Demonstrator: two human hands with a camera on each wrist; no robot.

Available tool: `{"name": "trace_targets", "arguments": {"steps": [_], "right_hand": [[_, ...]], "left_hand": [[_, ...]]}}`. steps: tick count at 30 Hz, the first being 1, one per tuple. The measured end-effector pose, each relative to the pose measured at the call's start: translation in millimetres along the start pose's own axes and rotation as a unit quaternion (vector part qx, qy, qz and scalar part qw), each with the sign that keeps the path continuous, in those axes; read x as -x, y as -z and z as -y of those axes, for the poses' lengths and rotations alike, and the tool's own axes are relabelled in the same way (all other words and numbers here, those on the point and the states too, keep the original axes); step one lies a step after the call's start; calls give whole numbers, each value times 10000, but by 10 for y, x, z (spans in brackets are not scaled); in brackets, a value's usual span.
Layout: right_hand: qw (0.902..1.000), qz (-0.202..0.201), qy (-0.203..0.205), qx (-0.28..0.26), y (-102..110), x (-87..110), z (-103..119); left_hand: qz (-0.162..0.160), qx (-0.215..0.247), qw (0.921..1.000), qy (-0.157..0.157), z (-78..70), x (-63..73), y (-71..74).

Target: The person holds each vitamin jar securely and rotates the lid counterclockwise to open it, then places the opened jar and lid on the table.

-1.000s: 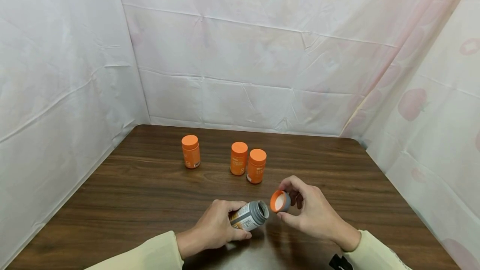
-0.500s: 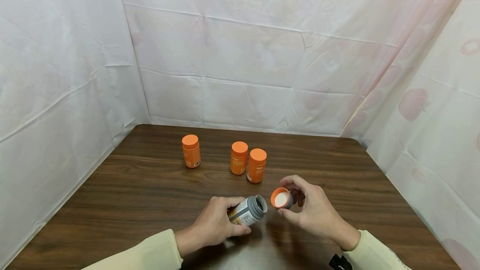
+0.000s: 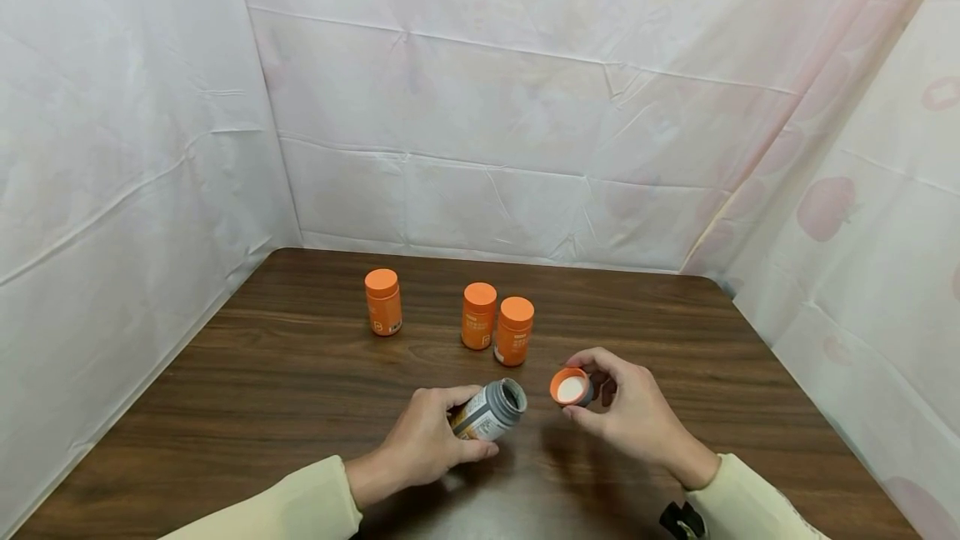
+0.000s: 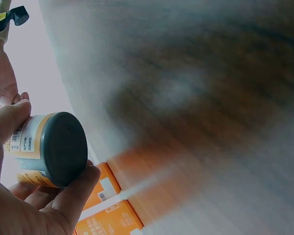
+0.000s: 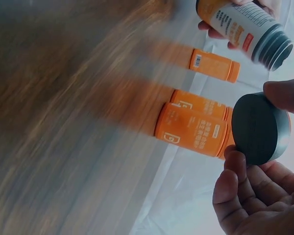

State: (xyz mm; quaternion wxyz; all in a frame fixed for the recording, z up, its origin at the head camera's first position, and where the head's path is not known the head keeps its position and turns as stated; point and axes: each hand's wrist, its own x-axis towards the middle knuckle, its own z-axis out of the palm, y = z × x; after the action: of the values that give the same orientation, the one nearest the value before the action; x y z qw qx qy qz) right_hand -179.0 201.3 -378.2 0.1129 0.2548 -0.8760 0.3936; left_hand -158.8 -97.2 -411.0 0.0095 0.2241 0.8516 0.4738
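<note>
My left hand (image 3: 427,438) grips a grey bottle (image 3: 487,413) with a white and orange label. It lies tilted above the table, its uncapped, threaded mouth facing up and to the right. Its dark base (image 4: 66,149) shows in the left wrist view, between thumb and fingers. My right hand (image 3: 637,419) pinches a round bottle cap (image 3: 572,390) by its edge, thumb on one side and fingers on the other. The cap is orange inside with a white liner; its grey outer face (image 5: 256,129) shows in the right wrist view. A gap separates cap and bottle mouth.
Beyond my hands, three orange capped bottles stand upright on the brown wooden table (image 3: 300,382): a left one (image 3: 384,307), a middle one (image 3: 478,319) and a right one (image 3: 513,336), the latter two side by side. Pale cloth sheets (image 3: 480,98) hang behind and at both sides.
Both hands have shifted slightly away from the body. The cap has tilted so its inside faces more upward and has moved right, widening the gap to the bottle, which has moved a little left.
</note>
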Motion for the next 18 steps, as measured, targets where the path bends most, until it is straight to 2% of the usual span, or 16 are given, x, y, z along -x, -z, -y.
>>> {"name": "trace_targets", "arguments": {"steps": [18], "right_hand": [[9975, -154, -614, 302, 71, -42, -267]], "left_hand": [[-425, -27, 9991, 84, 7, -4, 79]]}}
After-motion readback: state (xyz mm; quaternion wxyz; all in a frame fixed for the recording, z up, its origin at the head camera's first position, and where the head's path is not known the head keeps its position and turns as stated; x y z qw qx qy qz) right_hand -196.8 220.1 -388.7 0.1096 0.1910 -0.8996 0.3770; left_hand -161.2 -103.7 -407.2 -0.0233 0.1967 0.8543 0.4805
